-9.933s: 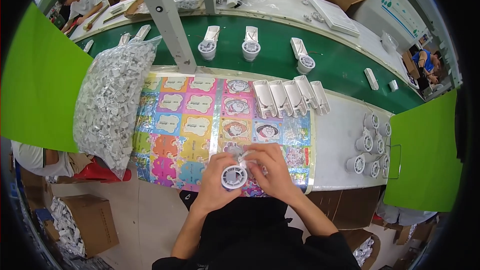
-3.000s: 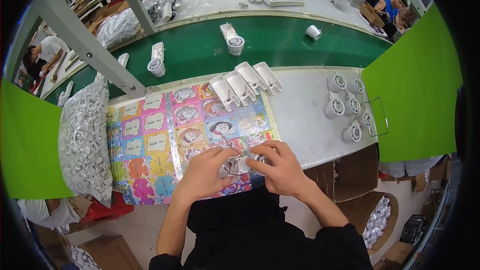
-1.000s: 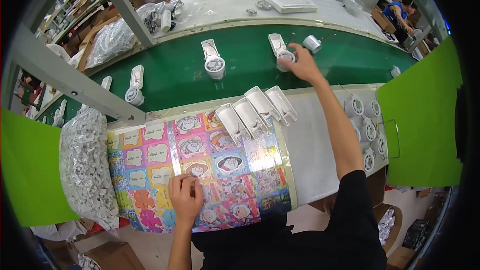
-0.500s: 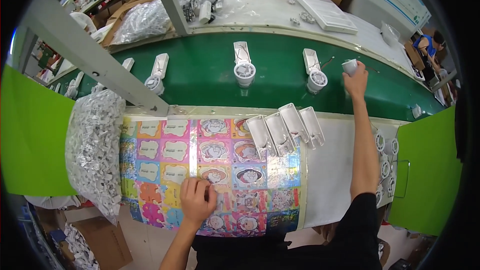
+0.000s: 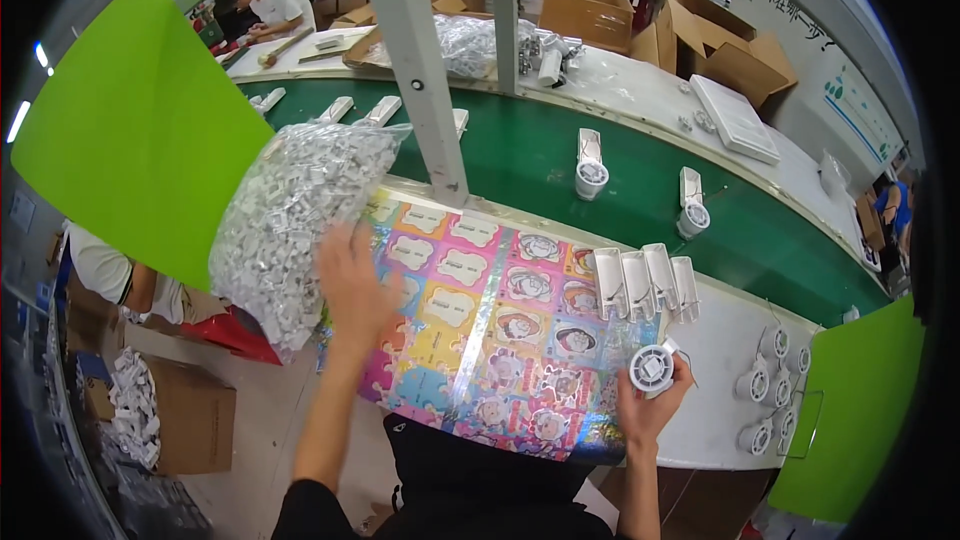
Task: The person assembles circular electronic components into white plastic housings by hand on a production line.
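Observation:
My right hand (image 5: 642, 418) grips a white round fan head (image 5: 652, 368), its spoked face turned up, over the front right of the colourful printed sheet (image 5: 520, 285). A thin wire shows beside it. My left hand (image 5: 357, 290), slightly blurred, has its fingers stretched out and nothing seen in them. It is at the edge of a clear plastic bag (image 5: 290, 220) full of small white parts; whether it touches the bag I cannot tell. Several white handle shells (image 5: 640, 280), hollow side up, lie together at the sheet's far right.
Beyond the worktop runs a green conveyor belt (image 5: 520, 165) carrying white fan assemblies (image 5: 591, 175). Several round fan heads (image 5: 755, 385) stand at the right, beside a green panel (image 5: 850, 420). A grey post (image 5: 415, 80) rises at the worktop's far edge. Another green panel (image 5: 120, 130) stands left.
My right hand has come back from the belt to the sheet with the fan head. My left hand has moved left to the bag, its fingers stretching out. The view has swung left.

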Demonstrator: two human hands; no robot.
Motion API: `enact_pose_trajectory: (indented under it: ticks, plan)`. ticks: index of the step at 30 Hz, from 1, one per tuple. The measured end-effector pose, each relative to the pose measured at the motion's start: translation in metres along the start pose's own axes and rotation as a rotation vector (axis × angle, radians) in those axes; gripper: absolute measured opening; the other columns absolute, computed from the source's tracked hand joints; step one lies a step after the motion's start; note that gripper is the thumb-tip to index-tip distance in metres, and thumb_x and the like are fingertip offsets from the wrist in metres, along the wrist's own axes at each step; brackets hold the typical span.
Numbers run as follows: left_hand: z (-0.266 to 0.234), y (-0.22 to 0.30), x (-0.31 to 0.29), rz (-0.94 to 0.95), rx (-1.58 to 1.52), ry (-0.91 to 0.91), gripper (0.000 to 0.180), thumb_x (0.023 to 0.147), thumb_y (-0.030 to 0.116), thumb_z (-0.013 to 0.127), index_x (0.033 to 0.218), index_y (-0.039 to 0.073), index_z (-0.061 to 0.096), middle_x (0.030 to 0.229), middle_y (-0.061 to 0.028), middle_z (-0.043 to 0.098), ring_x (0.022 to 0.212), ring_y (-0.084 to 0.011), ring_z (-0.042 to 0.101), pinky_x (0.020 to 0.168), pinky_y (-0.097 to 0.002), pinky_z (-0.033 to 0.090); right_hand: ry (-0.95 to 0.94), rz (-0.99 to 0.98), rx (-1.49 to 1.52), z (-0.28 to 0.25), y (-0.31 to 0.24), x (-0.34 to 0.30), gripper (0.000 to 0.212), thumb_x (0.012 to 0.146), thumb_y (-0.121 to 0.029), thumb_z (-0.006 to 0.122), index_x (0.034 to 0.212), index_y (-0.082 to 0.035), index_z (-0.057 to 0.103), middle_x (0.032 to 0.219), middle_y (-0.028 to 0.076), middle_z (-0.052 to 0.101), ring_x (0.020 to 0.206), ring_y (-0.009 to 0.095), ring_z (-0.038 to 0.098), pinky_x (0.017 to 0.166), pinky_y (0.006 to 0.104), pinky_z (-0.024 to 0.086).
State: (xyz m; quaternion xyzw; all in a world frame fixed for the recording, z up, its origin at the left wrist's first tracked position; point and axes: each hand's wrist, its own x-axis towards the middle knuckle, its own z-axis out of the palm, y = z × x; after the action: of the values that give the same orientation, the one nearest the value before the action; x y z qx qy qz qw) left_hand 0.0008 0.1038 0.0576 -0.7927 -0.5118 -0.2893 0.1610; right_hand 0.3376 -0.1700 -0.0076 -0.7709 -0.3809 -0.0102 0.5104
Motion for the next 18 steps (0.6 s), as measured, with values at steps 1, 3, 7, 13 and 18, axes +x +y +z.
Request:
enact_pose_trajectory:
  ticks: [1, 3, 7, 13, 18]
  plan:
    - [-0.01, -0.028, 0.018, -0.046, 0.168, 0.006, 0.09, 0.076, 0.037, 0.082, 0.15, 0.001, 0.045, 0.155, -0.0313, 0.039, 0.147, -0.0511, 0.032, 0.12, -0.0624, 0.024, -0.01, -0.039, -0.054, 0.001, 0.0, -0.003, 0.076, 0.075, -0.005, 0.086, 0.136, 0.003, 0.041, 0.126, 0.016, 0.052, 0.116, 0.026, 0.058, 0.105, 0.0368, 0.045]
    - [-0.023, -0.054, 0.045, -0.172, 0.385, -0.089, 0.104, 0.073, 0.045, 0.084, 0.157, 0.003, 0.038, 0.159, -0.0312, 0.034, 0.151, -0.0501, 0.026, 0.124, -0.0614, 0.018, 0.003, -0.003, -0.029, 0.0, 0.015, -0.007, 0.074, 0.074, -0.007, 0.087, 0.134, 0.004, 0.045, 0.125, 0.017, 0.054, 0.115, 0.027, 0.058, 0.105, 0.0383, 0.045]
    - [-0.011, -0.084, 0.058, -0.391, 0.403, -0.17, 0.106, 0.07, 0.051, 0.085, 0.156, 0.005, 0.041, 0.158, -0.0305, 0.038, 0.148, -0.0482, 0.032, 0.123, -0.0597, 0.02, 0.116, 0.188, 0.102, 0.006, 0.008, -0.001, 0.075, 0.076, -0.005, 0.085, 0.137, 0.005, 0.042, 0.124, 0.017, 0.057, 0.116, 0.027, 0.059, 0.106, 0.0382, 0.045]
    - [-0.01, -0.099, 0.03, -0.157, 0.263, -0.024, 0.093, 0.073, 0.04, 0.083, 0.152, 0.007, 0.047, 0.154, -0.0277, 0.046, 0.146, -0.0404, 0.04, 0.122, -0.0544, 0.025, 0.175, 0.318, 0.176, 0.004, 0.004, 0.007, 0.071, 0.083, -0.005, 0.083, 0.139, 0.006, 0.04, 0.13, 0.019, 0.054, 0.119, 0.027, 0.057, 0.108, 0.0378, 0.042]
    - [-0.033, -0.122, 0.0, 0.057, 0.11, -0.026, 0.084, 0.075, 0.029, 0.085, 0.149, 0.006, 0.052, 0.155, -0.0237, 0.048, 0.146, -0.0399, 0.041, 0.12, -0.0546, 0.029, 0.183, 0.225, -0.072, 0.003, 0.011, 0.007, 0.076, 0.08, -0.008, 0.085, 0.142, 0.008, 0.043, 0.137, 0.022, 0.047, 0.131, 0.036, 0.045, 0.116, 0.045, 0.031]
